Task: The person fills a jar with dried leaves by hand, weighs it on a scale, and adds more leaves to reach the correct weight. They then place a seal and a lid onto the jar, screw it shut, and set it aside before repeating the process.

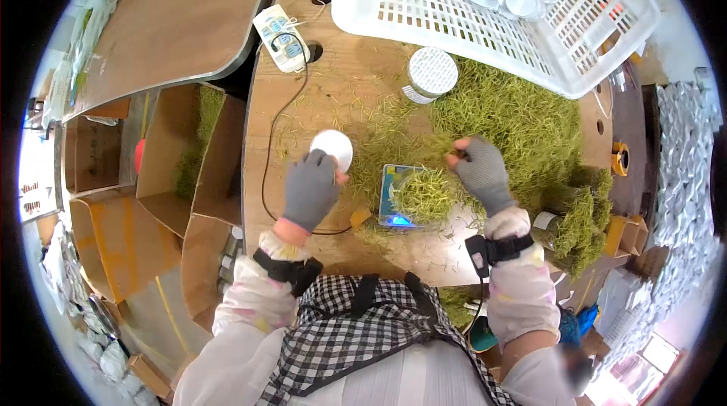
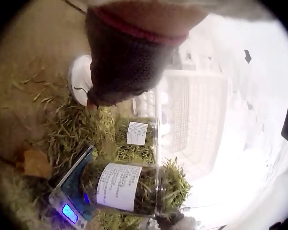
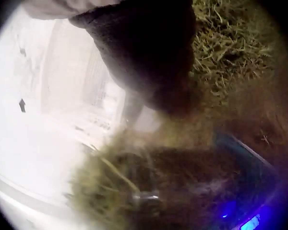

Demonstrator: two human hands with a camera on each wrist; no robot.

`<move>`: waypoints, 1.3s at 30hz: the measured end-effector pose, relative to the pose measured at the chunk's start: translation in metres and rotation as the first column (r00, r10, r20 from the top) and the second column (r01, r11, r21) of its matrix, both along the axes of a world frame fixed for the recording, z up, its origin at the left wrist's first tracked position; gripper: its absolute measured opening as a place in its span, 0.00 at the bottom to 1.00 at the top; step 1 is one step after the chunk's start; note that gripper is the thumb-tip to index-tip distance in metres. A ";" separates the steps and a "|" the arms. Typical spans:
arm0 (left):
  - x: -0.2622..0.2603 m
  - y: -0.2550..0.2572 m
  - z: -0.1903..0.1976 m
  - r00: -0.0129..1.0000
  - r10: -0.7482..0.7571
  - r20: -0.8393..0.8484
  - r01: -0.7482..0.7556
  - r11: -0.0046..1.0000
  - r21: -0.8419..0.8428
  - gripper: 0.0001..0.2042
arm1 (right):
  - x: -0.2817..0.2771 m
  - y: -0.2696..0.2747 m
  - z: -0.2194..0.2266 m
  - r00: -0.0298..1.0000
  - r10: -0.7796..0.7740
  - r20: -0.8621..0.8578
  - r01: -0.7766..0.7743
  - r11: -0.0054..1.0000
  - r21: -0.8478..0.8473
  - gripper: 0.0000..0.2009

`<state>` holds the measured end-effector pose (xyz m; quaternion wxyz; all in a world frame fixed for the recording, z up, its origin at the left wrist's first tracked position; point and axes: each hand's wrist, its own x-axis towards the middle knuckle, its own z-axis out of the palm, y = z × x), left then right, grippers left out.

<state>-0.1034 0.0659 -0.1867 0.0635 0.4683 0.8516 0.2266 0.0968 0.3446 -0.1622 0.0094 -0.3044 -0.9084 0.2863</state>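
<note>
My gloved left hand (image 1: 312, 190) pinches the edge of a round white lid (image 1: 333, 150), also visible in the left wrist view (image 2: 80, 79). To the right, the gloved right hand (image 1: 482, 175) has its fingers curled, with green dried strands at the fingertips. Between the hands, a labelled clear jar (image 2: 119, 187), overfilled with strands (image 1: 425, 194), stands on a blue scale (image 1: 388, 192) with a lit display. The right wrist view is blurred, and its hand (image 3: 144, 62) is dark above the jar.
A capped, labelled jar (image 1: 432, 73) stands beyond the scale, beside a large strand pile (image 1: 515, 114). A white basket (image 1: 522, 50) with several lids is at the back. A power strip (image 1: 282, 39) and cable lie left; cardboard boxes (image 1: 125, 235) stand beside the table.
</note>
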 end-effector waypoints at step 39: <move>0.055 0.025 0.202 0.469 -0.465 0.750 -0.042 0.837 0.545 0.15 | 0.002 -0.149 0.196 0.815 0.335 -0.473 -0.223 0.935 0.277 0.52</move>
